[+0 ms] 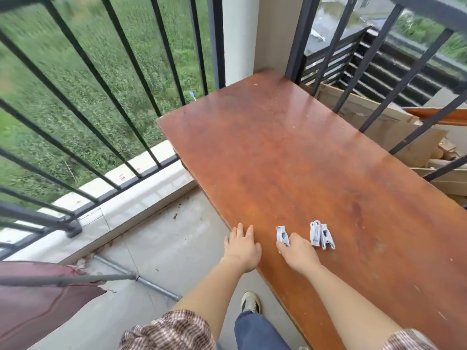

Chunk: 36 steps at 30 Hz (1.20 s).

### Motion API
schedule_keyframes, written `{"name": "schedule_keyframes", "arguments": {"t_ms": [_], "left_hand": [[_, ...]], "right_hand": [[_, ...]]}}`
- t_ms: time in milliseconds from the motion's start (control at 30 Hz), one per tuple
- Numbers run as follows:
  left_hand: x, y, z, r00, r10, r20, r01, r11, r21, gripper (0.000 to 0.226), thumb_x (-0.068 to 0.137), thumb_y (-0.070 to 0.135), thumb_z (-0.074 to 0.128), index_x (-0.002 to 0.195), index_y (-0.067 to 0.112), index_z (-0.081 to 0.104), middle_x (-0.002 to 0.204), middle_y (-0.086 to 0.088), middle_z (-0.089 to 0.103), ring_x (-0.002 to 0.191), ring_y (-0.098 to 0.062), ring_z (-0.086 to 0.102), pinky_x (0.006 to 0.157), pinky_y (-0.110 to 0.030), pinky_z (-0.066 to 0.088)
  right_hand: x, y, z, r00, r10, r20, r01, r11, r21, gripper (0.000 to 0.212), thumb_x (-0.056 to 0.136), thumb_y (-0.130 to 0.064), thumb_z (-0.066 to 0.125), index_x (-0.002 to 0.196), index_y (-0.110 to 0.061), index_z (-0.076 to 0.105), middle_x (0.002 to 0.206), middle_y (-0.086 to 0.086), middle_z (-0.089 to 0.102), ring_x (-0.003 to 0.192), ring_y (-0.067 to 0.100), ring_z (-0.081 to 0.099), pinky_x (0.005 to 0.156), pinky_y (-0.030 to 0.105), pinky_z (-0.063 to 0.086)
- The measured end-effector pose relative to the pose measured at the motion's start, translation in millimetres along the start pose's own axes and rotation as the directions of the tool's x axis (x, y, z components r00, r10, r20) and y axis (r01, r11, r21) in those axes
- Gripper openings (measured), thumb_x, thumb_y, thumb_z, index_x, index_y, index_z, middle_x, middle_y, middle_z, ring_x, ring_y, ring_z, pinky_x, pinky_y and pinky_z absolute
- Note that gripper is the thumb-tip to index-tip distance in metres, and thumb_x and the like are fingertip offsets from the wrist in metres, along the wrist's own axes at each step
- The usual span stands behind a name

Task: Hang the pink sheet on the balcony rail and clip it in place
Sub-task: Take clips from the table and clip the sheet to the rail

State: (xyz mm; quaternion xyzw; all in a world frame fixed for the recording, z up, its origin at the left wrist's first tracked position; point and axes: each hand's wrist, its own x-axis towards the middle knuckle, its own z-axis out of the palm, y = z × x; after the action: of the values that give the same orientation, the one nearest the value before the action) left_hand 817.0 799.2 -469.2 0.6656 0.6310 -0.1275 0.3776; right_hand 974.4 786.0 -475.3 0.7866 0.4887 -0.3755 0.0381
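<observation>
The pink sheet (32, 306) hangs over a rail at the lower left, its torn edge facing right. A reddish wooden table (290, 152) fills the middle. My right hand (298, 251) rests on it near the front edge, fingers pinched on a white clothes clip (282, 235). Two more white clips (321, 234) lie side by side just right of that hand. My left hand (242, 246) lies flat at the table's left edge, fingers spread, holding nothing. The black balcony rail (83, 79) runs along the left.
A white column (240, 36) stands at the far corner. Cardboard and wood scraps (394, 132) lie beyond the right railing bars. A metal pipe (141, 279) lies on the grey balcony floor. My shoe (250, 301) is beside the table.
</observation>
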Motion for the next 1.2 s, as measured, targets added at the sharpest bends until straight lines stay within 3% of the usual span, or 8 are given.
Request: {"name": "schedule_keyframes", "arguments": {"t_ms": [200,433,633,767,933,1033,1100,1200], "left_hand": [[-38,-98,-41,0.972,-0.121,-0.201,0.132,0.990,0.042,0.051,0.094,0.023,0.034,0.144,0.016,0.027,0.154,-0.012,0.019,0.141,-0.029,0.018,0.115,-0.045,0.015],[-99,-243,-83,0.892,-0.320,-0.320,0.353,0.934,0.048,0.055,0.090,0.017,0.039,0.144,0.018,0.028,0.157,-0.013,0.012,0.144,-0.032,0.010,0.117,-0.047,0.011],[-170,-338,-106,0.844,-0.347,-0.409,0.444,0.880,0.170,0.051,0.087,0.013,0.042,0.138,0.014,0.036,0.154,-0.015,0.016,0.143,-0.032,0.010,0.116,-0.051,0.009],[-217,-381,-137,0.849,-0.241,-0.470,0.468,0.756,0.458,0.055,0.087,0.021,0.049,0.139,0.008,0.038,0.154,-0.018,0.020,0.143,-0.033,0.012,0.115,-0.055,0.002],[-246,-420,-171,0.841,-0.247,-0.482,0.518,0.624,0.585,0.041,0.088,0.010,0.047,0.129,0.007,0.047,0.132,-0.013,0.047,0.133,-0.030,0.032,0.113,-0.058,0.003],[-247,-437,-179,0.847,-0.269,-0.458,0.529,0.515,0.675,0.026,0.070,0.017,0.066,0.095,0.016,0.070,0.093,-0.003,0.064,0.102,-0.025,0.057,0.101,-0.053,0.014],[-240,-440,-181,0.859,-0.251,-0.447,0.509,0.510,0.693,0.018,0.056,0.022,0.076,0.074,0.020,0.074,0.073,0.002,0.064,0.083,-0.021,0.061,0.095,-0.045,0.023],[-231,-439,-181,0.879,-0.282,-0.384,0.476,0.513,0.714,0.023,0.082,0.018,0.060,0.101,0.013,0.071,0.094,-0.002,0.068,0.101,-0.025,0.054,0.095,-0.044,0.016]], "right_hand": [[-14,-90,37,0.987,-0.152,0.058,0.149,0.987,0.051,0.029,0.090,-0.040,0.048,0.085,-0.012,0.050,0.088,0.007,0.060,0.081,0.028,0.052,0.061,0.033,0.034],[-58,-210,96,0.898,-0.404,0.177,0.394,0.915,0.089,0.033,0.080,-0.046,0.053,0.076,-0.014,0.052,0.082,0.012,0.069,0.077,0.032,0.065,0.073,0.040,0.054],[-96,-302,146,0.808,-0.533,0.250,0.531,0.843,0.080,0.031,0.081,-0.044,0.057,0.081,-0.012,0.055,0.088,0.010,0.069,0.086,0.031,0.066,0.081,0.045,0.054],[-121,-351,182,0.730,-0.608,0.313,0.610,0.785,0.104,0.045,0.068,-0.051,0.051,0.083,-0.009,0.058,0.085,0.009,0.069,0.083,0.029,0.066,0.078,0.048,0.056],[-151,-396,208,0.651,-0.673,0.351,0.668,0.728,0.155,0.047,0.084,-0.048,0.052,0.088,-0.001,0.056,0.096,0.017,0.068,0.091,0.034,0.065,0.081,0.051,0.054],[-152,-417,218,0.617,-0.690,0.379,0.691,0.705,0.160,0.054,0.080,-0.053,0.050,0.090,0.001,0.056,0.096,0.018,0.068,0.089,0.035,0.065,0.081,0.052,0.054],[-150,-430,221,0.609,-0.690,0.391,0.692,0.703,0.161,0.054,0.079,-0.052,0.050,0.090,0.000,0.057,0.094,0.018,0.069,0.088,0.034,0.065,0.081,0.051,0.054],[-141,-442,224,0.597,-0.682,0.423,0.696,0.702,0.151,0.044,0.081,-0.045,0.054,0.090,-0.001,0.058,0.093,0.016,0.069,0.088,0.033,0.066,0.081,0.049,0.054]]}}
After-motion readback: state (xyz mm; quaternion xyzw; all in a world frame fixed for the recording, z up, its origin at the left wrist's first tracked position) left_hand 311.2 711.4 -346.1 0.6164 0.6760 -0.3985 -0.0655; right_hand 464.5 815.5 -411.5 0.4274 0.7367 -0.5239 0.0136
